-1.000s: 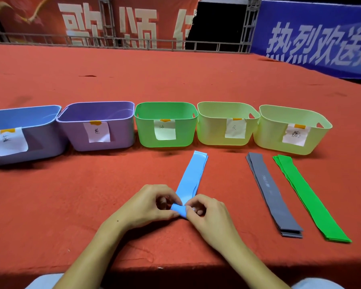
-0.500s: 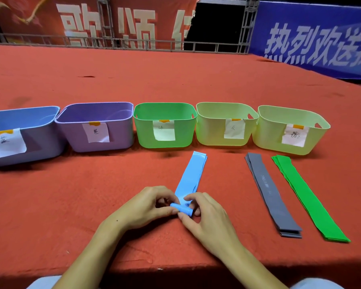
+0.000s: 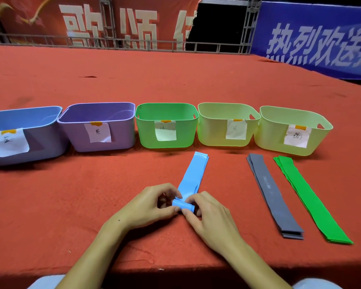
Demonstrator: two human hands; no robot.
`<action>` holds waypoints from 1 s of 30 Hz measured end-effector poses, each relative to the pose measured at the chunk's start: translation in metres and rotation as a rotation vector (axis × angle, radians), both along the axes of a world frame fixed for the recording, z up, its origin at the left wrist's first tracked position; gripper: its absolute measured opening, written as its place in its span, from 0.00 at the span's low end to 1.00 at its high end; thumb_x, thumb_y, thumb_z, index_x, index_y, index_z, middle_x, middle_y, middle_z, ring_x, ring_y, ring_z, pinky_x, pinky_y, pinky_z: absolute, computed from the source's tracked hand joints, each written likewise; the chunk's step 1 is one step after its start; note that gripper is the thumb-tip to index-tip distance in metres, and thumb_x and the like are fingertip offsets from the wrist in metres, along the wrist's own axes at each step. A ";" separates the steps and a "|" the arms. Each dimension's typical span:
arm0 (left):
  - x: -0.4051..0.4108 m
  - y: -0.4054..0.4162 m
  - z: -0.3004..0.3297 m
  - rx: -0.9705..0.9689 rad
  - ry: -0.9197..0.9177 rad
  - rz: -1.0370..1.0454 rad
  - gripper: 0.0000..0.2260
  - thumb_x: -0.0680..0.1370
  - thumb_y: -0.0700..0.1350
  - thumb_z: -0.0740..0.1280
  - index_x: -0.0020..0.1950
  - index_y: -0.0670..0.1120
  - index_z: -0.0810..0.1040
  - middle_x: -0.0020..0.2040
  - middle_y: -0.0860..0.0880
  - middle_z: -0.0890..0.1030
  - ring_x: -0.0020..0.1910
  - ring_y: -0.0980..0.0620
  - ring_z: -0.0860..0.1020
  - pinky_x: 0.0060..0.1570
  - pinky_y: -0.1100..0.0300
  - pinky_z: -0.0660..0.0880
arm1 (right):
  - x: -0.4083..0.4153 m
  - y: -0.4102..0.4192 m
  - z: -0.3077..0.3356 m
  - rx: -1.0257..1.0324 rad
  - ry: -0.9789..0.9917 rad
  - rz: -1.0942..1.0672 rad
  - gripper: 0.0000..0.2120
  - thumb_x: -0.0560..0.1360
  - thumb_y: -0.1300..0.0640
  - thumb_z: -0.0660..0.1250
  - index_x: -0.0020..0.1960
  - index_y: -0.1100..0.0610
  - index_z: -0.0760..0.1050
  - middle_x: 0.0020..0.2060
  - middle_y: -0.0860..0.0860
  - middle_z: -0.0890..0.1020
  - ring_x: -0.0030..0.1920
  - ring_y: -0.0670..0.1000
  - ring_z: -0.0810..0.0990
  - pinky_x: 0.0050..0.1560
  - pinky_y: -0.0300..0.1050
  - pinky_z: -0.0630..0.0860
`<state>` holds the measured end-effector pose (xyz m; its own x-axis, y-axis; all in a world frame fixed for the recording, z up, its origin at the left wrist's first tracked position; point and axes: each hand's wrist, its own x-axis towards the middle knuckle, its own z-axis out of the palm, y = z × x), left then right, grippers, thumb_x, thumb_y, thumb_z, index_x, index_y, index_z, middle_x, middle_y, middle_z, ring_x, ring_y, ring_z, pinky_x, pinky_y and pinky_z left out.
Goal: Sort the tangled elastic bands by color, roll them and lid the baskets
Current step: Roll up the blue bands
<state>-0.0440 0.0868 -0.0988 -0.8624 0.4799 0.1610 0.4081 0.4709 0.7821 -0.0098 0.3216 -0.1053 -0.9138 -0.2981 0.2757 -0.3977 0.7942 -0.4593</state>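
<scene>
A light blue elastic band [image 3: 193, 174] lies flat on the red cloth, its near end wound into a small tight roll. My left hand [image 3: 148, 205] and my right hand [image 3: 208, 215] pinch that roll from either side with fingertips and thumbs. To the right lie a stack of grey bands [image 3: 273, 195] and a stack of green bands [image 3: 308, 197], both flat and unrolled. Behind them stands a row of labelled baskets: blue [image 3: 40, 142], purple [image 3: 121, 134], green [image 3: 186, 134], and two pale yellow-green ones [image 3: 213, 132] [image 3: 271, 138]. No lids are in view.
The red cloth [image 3: 71, 195] covers the whole table, and its near edge runs just in front of my forearms. Metal railing [image 3: 133, 42] and red and blue banners [image 3: 321, 38] stand behind the table's far edge.
The roll at the near end of the blue band has grown thicker and moved slightly farther along the band. Both hands have shifted forward with it.
</scene>
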 end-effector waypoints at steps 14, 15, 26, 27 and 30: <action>-0.004 0.001 -0.002 -0.083 0.146 0.006 0.10 0.78 0.48 0.77 0.56 0.58 0.81 0.66 0.62 0.79 0.42 0.56 0.77 0.49 0.53 0.80 | -0.005 -0.003 -0.005 0.131 0.212 -0.017 0.13 0.79 0.40 0.63 0.53 0.48 0.78 0.67 0.44 0.76 0.58 0.52 0.76 0.52 0.49 0.79; -0.003 0.000 -0.002 -0.096 0.140 0.004 0.10 0.79 0.49 0.77 0.57 0.58 0.80 0.67 0.63 0.79 0.45 0.57 0.79 0.52 0.51 0.80 | -0.006 -0.003 -0.005 0.151 0.253 -0.002 0.12 0.80 0.41 0.63 0.53 0.48 0.78 0.64 0.43 0.78 0.59 0.52 0.77 0.52 0.50 0.79; -0.002 0.001 -0.003 -0.184 0.131 0.047 0.10 0.83 0.57 0.69 0.64 0.62 0.77 0.62 0.66 0.81 0.54 0.61 0.81 0.57 0.48 0.79 | -0.012 -0.004 -0.009 0.190 0.337 -0.017 0.11 0.81 0.44 0.61 0.51 0.50 0.77 0.46 0.46 0.81 0.50 0.54 0.79 0.44 0.52 0.79; -0.003 0.002 -0.004 -0.192 0.147 0.046 0.10 0.83 0.57 0.69 0.64 0.61 0.77 0.61 0.65 0.80 0.52 0.61 0.80 0.55 0.49 0.79 | -0.013 -0.003 -0.009 0.190 0.332 -0.014 0.11 0.82 0.44 0.61 0.52 0.50 0.77 0.46 0.45 0.81 0.50 0.54 0.78 0.44 0.52 0.79; -0.006 0.003 -0.006 -0.220 0.162 0.060 0.08 0.84 0.57 0.68 0.63 0.61 0.77 0.59 0.64 0.75 0.48 0.59 0.77 0.53 0.51 0.79 | -0.016 -0.002 -0.009 0.172 0.293 0.013 0.12 0.84 0.43 0.60 0.54 0.50 0.78 0.48 0.45 0.82 0.50 0.53 0.77 0.47 0.51 0.79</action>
<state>-0.0497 0.0902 -0.1043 -0.8619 0.4674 0.1965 0.4855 0.6493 0.5854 -0.0259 0.3200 -0.1145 -0.7993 -0.3740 0.4704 -0.5033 0.8443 -0.1840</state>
